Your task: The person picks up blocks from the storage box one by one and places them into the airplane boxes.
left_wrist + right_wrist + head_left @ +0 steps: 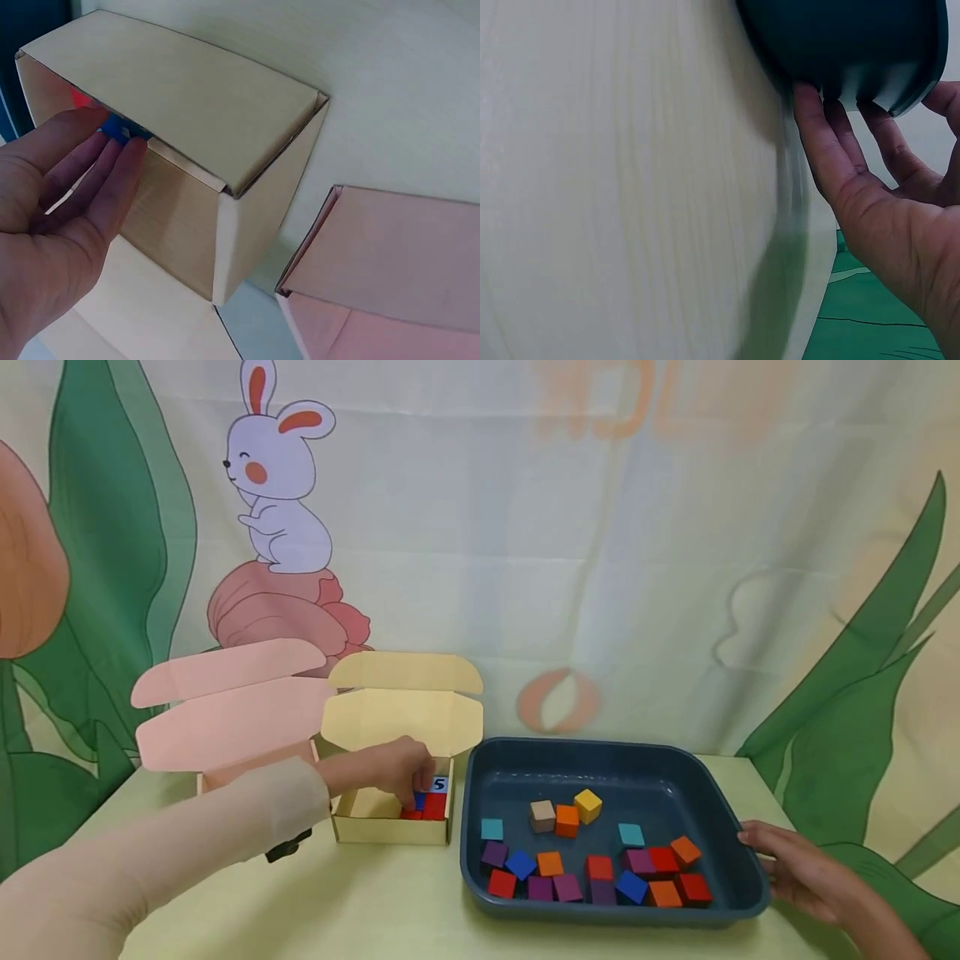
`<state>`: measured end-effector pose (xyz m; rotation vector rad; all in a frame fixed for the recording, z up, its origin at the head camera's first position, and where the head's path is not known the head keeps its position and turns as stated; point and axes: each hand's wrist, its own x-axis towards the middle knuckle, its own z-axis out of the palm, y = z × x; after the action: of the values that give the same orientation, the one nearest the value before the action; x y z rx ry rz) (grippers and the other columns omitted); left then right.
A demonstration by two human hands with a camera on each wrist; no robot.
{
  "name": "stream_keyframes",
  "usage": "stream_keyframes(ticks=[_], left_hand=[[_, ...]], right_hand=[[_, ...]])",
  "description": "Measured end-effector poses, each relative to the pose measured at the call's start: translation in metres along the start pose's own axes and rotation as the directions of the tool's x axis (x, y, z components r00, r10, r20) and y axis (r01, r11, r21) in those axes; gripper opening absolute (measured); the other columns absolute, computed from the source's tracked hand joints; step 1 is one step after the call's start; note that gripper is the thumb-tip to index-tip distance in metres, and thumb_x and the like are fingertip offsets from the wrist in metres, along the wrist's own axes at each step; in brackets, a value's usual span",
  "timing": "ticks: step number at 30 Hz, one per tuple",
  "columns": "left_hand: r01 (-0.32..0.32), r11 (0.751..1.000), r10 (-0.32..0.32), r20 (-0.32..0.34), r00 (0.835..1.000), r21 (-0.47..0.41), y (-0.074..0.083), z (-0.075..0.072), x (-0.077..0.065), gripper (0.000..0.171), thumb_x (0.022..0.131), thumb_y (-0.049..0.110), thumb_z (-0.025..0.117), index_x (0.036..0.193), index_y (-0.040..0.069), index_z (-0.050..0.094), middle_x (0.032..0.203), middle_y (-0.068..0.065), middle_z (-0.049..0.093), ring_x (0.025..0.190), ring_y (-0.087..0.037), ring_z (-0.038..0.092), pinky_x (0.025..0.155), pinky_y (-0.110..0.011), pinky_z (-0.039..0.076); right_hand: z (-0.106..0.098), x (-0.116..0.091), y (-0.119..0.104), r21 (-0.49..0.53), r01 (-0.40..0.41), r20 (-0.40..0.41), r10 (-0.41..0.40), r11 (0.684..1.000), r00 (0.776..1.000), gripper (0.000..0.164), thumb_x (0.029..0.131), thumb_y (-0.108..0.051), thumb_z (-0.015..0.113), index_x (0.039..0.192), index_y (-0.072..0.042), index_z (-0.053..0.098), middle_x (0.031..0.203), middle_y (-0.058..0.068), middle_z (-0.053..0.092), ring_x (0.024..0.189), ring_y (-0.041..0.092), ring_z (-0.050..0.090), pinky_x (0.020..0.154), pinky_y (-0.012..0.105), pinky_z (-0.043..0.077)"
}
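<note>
My left hand (403, 768) reaches into the cream-yellow cardboard box (390, 832). Its thumb and fingertips pinch a blue cube (114, 127), clear in the left wrist view. Red cubes (434, 807) lie in the box's right part, next to a tile marked 5 (439, 784). At the far right, my right hand (806, 868) grips the edge of a dark blue tray (600, 913). In the right wrist view the thumb is at the tray's rim and the fingers press its outer wall. Colored cubes (566, 821), several of them, lie in the tray, mostly along its near side.
A pink cardboard box (232, 727) with its lid raised stands left of the yellow box, partly behind my left forearm. The yellow box's lid (397, 718) is up too. Behind the light table (360, 902) hangs a printed curtain (450, 527).
</note>
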<state>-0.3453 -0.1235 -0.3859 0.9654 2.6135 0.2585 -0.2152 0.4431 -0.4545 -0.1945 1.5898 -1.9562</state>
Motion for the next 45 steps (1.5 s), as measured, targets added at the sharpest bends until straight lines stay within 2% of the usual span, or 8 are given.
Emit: stream_keyframes(ticks=[20, 24, 28, 29, 34, 36, 38, 45], left_hand=[[0.048, 0.99, -0.052, 0.026, 0.998, 0.131, 0.03, -0.021, 0.013, 0.013, 0.079, 0.0, 0.084, 0.082, 0.004, 0.072, 0.072, 0.0, 0.063, 0.062, -0.018, 0.067, 0.058, -0.023, 0.054], [0.062, 0.988, -0.061, -0.009, 0.998, 0.141, 0.067, -0.046, 0.03, 0.018, 0.09, 0.0, 0.071, 0.074, 0.008, 0.067, 0.066, -0.001, 0.057, 0.055, -0.018, 0.063, 0.055, -0.024, 0.053], [-0.043, 0.967, 0.044, 0.002, 0.999, 0.25, 0.12, -0.064, 0.062, 0.019, 0.095, 0.005, 0.062, 0.077, 0.011, 0.065, 0.08, -0.007, 0.064, 0.057, -0.015, 0.054, 0.064, -0.026, 0.049], [-0.089, 0.931, 0.095, 0.0, 0.995, 0.353, 0.125, -0.059, 0.088, 0.024, 0.099, 0.01, 0.056, 0.077, 0.015, 0.064, 0.08, -0.006, 0.064, 0.063, -0.016, 0.052, 0.07, -0.029, 0.046], [-0.25, 0.854, 0.259, 0.045, 0.965, 0.457, 0.202, -0.04, 0.135, 0.013, 0.101, 0.022, 0.06, 0.099, 0.021, 0.073, 0.096, 0.005, 0.07, 0.089, -0.011, 0.059, 0.087, -0.025, 0.047], [-0.312, 0.887, 0.298, 0.093, 0.95, 0.341, 0.238, -0.03, 0.135, 0.016, 0.099, 0.02, 0.067, 0.114, 0.016, 0.072, 0.107, 0.006, 0.069, 0.092, -0.008, 0.061, 0.079, -0.019, 0.05], [-0.352, 0.879, 0.331, 0.12, 0.936, 0.323, 0.258, -0.011, 0.152, 0.025, 0.098, 0.025, 0.069, 0.121, 0.016, 0.07, 0.113, 0.007, 0.067, 0.095, -0.005, 0.061, 0.078, -0.016, 0.049], [-0.27, 0.919, 0.232, 0.158, 0.96, 0.288, 0.298, 0.034, 0.178, 0.037, 0.092, 0.04, 0.075, 0.124, 0.024, 0.066, 0.112, 0.014, 0.065, 0.093, -0.001, 0.059, 0.081, -0.013, 0.048]], right_hand=[[-0.001, -0.004, -0.003, 0.0, -0.02, 0.004, 0.02, 1.0, 1.0, 0.035, 0.112, -0.018, 0.028, 0.127, -0.021, 0.059, 0.129, -0.003, 0.063, 0.118, 0.018, 0.064, 0.095, 0.042, 0.055], [-0.003, -0.006, -0.008, -0.01, -0.012, 0.009, 0.012, 1.0, 1.0, 0.036, 0.112, -0.017, 0.027, 0.126, -0.021, 0.06, 0.128, -0.003, 0.063, 0.117, 0.018, 0.065, 0.094, 0.042, 0.055], [-0.008, -0.008, -0.011, -0.013, -0.01, 0.008, 0.01, 1.0, 1.0, 0.036, 0.112, -0.017, 0.028, 0.127, -0.023, 0.06, 0.129, -0.004, 0.063, 0.117, 0.02, 0.065, 0.095, 0.042, 0.055], [-0.009, -0.009, -0.011, -0.013, -0.011, 0.003, 0.011, 1.0, 1.0, 0.035, 0.112, -0.017, 0.028, 0.127, -0.023, 0.06, 0.129, -0.004, 0.063, 0.117, 0.02, 0.065, 0.095, 0.043, 0.055], [-0.016, -0.01, -0.008, -0.002, -0.013, 0.009, 0.013, 1.0, 1.0, 0.033, 0.112, -0.019, 0.027, 0.128, -0.024, 0.056, 0.131, -0.008, 0.06, 0.121, 0.024, 0.063, 0.098, 0.045, 0.054], [-0.017, -0.011, -0.006, 0.007, -0.019, 0.015, 0.019, 1.0, 1.0, 0.034, 0.112, -0.02, 0.026, 0.128, -0.025, 0.056, 0.131, -0.008, 0.06, 0.122, 0.026, 0.063, 0.099, 0.046, 0.053], [-0.017, -0.01, -0.005, 0.011, -0.027, 0.015, 0.026, 1.0, 1.0, 0.035, 0.113, -0.021, 0.026, 0.129, -0.025, 0.056, 0.132, -0.008, 0.059, 0.122, 0.026, 0.062, 0.1, 0.047, 0.052], [-0.011, -0.005, 0.0, 0.028, -0.008, 0.057, 0.006, 1.0, 0.998, 0.036, 0.112, -0.02, 0.026, 0.13, -0.025, 0.056, 0.132, -0.01, 0.058, 0.124, 0.024, 0.061, 0.1, 0.046, 0.052]])
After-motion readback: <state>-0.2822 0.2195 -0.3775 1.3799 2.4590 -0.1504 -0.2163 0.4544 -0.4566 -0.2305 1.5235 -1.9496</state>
